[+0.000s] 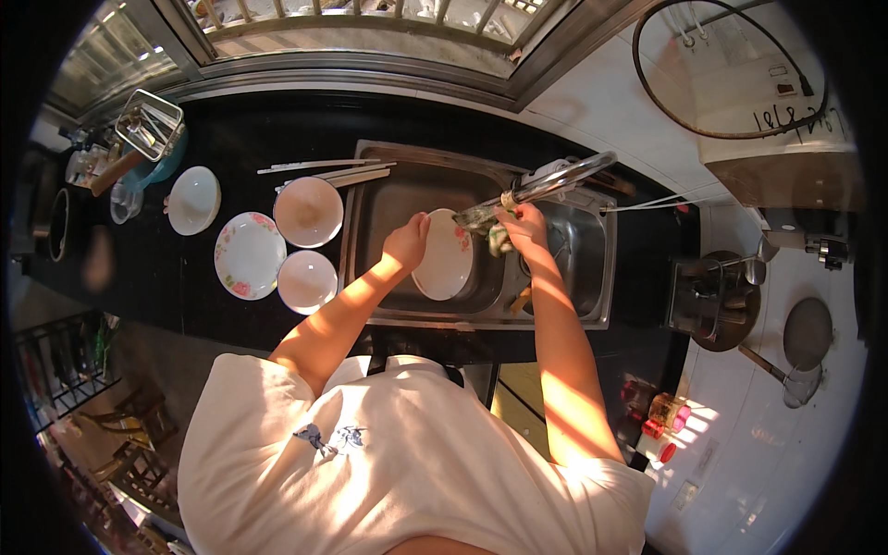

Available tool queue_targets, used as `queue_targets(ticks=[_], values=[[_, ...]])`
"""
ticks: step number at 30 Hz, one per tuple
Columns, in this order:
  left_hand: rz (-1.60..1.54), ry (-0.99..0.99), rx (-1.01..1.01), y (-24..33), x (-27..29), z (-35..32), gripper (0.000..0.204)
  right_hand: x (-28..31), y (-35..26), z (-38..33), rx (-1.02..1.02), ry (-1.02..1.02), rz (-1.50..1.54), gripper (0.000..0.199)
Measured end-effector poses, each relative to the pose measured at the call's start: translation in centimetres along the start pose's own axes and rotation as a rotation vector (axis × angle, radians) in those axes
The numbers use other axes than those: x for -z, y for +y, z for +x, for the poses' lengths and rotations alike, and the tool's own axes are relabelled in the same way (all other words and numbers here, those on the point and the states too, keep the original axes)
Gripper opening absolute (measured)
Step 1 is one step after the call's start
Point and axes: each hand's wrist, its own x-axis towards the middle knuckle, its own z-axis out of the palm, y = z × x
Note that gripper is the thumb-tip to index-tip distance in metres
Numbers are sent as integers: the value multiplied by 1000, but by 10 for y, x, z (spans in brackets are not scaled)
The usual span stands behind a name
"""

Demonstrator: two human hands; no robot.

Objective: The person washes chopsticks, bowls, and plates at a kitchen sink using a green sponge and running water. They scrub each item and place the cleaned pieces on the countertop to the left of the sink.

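Observation:
Over the left basin of the steel sink (393, 301), my left hand (405, 242) grips the left rim of a white plate (442, 264) with pink flowers near its edge. The plate is tilted. My right hand (524, 228) is closed beside the spout of the chrome faucet (564, 176), above the divider between the basins. A crumpled greenish cloth (500, 242) hangs at its fingers, close to the plate's right rim. Whether these fingers also touch the faucet, I cannot tell.
Left of the sink stand two bowls (308, 212), a flowered plate (250, 256) and a white dish (194, 201). Chopsticks (356, 175) lie by the sink's edge. A utensil basket (150, 125) is at the far left. Pans (807, 333) hang on the right wall.

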Motion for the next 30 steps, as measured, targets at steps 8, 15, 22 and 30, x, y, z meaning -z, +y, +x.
queue_targets(ticks=[8,15,22,30], values=[[94,-56,-72,-3,-4,-6,29,-34,-5,-9,95,312,293,33],[-58,-98,-177,7,-2,-6,28,-60,-22,-31,621,23,-182,46],[-27,-218,-267,35,16,-10,27,-28,-34,-15,410,-438,-86,40],[-245,173,-146,44,19,6,27,-88,51,-1,-46,29,974,28]])
